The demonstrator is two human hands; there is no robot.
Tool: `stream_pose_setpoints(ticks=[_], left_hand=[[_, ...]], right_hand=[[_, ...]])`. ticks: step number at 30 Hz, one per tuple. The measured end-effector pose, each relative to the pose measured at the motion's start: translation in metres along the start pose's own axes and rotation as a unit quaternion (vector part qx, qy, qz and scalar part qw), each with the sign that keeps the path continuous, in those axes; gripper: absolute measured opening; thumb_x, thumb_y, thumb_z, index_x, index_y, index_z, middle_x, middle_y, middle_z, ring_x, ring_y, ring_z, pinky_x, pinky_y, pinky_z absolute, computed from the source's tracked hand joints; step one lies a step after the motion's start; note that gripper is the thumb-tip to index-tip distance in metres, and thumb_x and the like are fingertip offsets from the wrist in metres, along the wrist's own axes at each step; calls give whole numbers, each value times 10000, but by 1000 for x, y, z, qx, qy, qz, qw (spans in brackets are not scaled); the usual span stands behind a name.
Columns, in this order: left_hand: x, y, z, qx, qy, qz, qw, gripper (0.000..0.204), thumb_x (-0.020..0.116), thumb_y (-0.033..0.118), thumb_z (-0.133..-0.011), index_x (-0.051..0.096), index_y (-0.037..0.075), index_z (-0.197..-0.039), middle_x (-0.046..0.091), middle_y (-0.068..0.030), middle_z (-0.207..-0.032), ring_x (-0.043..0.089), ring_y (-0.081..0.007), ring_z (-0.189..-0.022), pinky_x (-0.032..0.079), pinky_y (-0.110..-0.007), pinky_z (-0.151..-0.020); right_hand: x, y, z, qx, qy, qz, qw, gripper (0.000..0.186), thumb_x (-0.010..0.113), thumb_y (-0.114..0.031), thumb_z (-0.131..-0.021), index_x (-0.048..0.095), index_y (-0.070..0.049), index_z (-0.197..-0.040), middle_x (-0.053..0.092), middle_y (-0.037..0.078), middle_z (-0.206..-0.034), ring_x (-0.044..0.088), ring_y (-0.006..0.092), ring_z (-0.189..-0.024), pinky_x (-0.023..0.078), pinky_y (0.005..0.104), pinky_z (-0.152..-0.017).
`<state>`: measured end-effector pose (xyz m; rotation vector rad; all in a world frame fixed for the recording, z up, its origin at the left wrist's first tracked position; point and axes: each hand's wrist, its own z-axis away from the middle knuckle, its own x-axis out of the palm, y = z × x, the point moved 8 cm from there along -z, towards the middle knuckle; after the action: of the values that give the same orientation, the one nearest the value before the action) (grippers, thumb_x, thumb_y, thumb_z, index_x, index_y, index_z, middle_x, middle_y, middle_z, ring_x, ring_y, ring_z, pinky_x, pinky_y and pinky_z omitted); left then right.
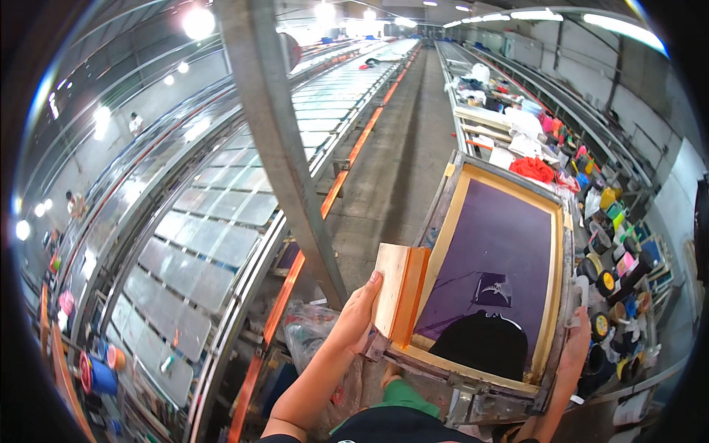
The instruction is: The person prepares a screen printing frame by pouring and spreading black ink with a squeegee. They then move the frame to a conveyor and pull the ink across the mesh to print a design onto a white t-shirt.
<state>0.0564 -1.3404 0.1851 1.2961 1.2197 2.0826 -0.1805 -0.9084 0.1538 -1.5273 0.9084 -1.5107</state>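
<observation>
The printing frame (555,255) is held in front of the person's body, tilted, with its lower edge close above the green shorts (408,399). Inside its yellowish border is stretched a dark purple mesh (502,229). At the near end of this mesh there is a rounded pool of black ink (481,343), and a smaller dark, shiny patch is just beyond it.

Along the left side of the frame lies a squeegee (402,292), made of pale wood with an orange strip. The left hand (360,311) grips it: the thumb is pressed on the wood, while the other fingers are mostly hidden underneath. The right hand (574,351) has its fingers bent around the right edge of the frame; their tips I cannot see fully.

To the left of the frame stands a grey metal post (284,140), and behind it an orange rail (347,171) runs beside a long bench (199,210) with pale rectangular panels. Near the left rim is a blue bucket (102,376). On the right side, beyond the frame, a red cloth (532,169) lies among white pieces, and many coloured containers are crowded near it. Bright lamps shine above.
</observation>
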Motion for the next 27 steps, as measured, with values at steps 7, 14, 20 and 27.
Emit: stream_pose_setpoints(ticks=[7,14,20,27], left_hand=[[-14,17,-177,-29,-27,-22,999,569,443,482,-1056,558,3,-1340,665,-76,-1195,638,-140,-1052,503,-302,-918],[-49,84,-343,21,4,-35,999,589,432,473,-1060,524,-23,-1365,654,-118,-1242,646,-182,-1096,507,-330,-949],[-109,124,-446,90,92,2,992,545,425,449,-1067,519,-4,-1355,649,-116,-1234,653,-191,-1089,522,-346,-942],[-177,194,-624,174,112,13,978,650,423,483,-1059,363,26,-1516,570,-146,-1377,557,-238,-1262,384,-366,-1113]], right_hand=[[75,44,-102,-14,-8,-55,998,169,607,-285,-999,588,-118,-999,640,36,-1010,629,147,-960,495,324,-886],[187,105,-267,-20,31,-17,999,272,657,-233,-958,636,-32,-1140,662,51,-1055,627,163,-993,474,321,-923],[334,178,-384,43,-50,-48,997,247,667,-245,-956,644,-37,-1088,667,39,-1012,620,148,-964,467,301,-896],[491,268,-566,81,-120,-58,988,231,687,-320,-954,633,-95,-967,615,-5,-992,551,118,-960,417,289,-894]])
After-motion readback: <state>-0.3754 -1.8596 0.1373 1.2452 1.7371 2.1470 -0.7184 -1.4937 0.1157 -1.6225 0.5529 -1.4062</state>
